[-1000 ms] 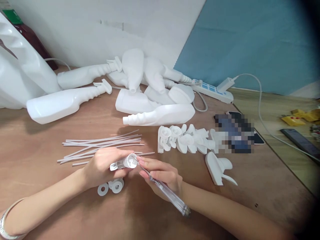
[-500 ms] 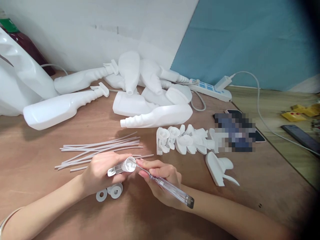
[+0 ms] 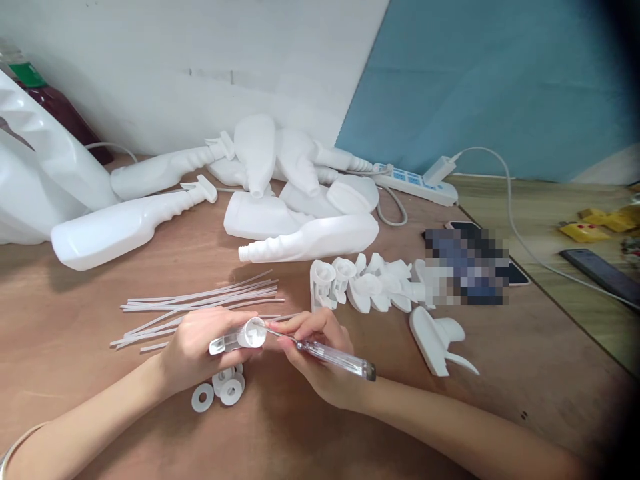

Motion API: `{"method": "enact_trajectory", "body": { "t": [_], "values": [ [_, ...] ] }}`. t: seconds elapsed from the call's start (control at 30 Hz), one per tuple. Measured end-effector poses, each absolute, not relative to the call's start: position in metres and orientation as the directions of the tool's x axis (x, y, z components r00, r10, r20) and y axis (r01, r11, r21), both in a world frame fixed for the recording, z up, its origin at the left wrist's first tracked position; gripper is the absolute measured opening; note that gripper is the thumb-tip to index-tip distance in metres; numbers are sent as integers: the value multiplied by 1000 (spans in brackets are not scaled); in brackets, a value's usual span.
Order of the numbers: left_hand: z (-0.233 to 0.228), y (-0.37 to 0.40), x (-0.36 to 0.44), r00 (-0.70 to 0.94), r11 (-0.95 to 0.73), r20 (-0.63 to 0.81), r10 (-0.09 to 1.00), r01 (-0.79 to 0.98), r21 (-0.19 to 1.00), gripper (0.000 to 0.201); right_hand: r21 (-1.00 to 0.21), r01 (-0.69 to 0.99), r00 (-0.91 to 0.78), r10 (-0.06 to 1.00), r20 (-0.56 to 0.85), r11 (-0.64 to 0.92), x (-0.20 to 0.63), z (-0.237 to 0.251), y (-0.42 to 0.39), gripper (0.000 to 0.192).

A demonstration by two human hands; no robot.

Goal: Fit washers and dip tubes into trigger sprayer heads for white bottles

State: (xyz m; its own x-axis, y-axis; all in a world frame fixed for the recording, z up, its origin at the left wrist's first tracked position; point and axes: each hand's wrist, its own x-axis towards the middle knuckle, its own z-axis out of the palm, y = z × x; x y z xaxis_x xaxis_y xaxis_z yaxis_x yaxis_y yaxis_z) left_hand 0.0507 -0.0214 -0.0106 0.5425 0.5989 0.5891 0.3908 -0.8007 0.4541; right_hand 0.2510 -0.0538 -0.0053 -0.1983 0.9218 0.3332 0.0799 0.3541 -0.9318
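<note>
Now both hands closed on small parts above the table.
Left hand grips a white spray head; right hand pinches a clear-handled screwdriver, tip seemingly inside it.

wall: white | panel: blue | table: brown wood | light: even

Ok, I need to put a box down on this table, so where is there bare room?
Bare wood lies right of the lone spray head, toward the table edge, and on the left between the straws and the near bottle. It is crowded at the back bottle pile, the row of spray heads, and around both hands.
</note>
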Motion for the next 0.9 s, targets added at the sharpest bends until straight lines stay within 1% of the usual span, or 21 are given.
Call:
{"method": "enact_trajectory", "body": {
  "t": [0.17,0.33,0.53,0.73,0.9],
  "values": [
    [-9,-22,51,539,-795,585,606,387,467,32,-987,9,-216,964,152,158,253,-7,-52,18],
    [-8,-22,52,535,-794,587,608,395,463,28,-996,-76,-221,973,72,57,254,-6,-49,18],
    [-9,-22,50,526,-775,569,632,416,476,28,-981,-193,-243,967,82,35,252,-4,-48,17],
    [-9,-22,48,531,-775,565,632,408,483,29,-968,-246,-244,963,111,49,251,-3,-48,16],
    [-6,-21,47,537,-764,547,642,392,513,30,-963,-266,-251,963,100,31,251,-6,-48,15]
  ]
}}
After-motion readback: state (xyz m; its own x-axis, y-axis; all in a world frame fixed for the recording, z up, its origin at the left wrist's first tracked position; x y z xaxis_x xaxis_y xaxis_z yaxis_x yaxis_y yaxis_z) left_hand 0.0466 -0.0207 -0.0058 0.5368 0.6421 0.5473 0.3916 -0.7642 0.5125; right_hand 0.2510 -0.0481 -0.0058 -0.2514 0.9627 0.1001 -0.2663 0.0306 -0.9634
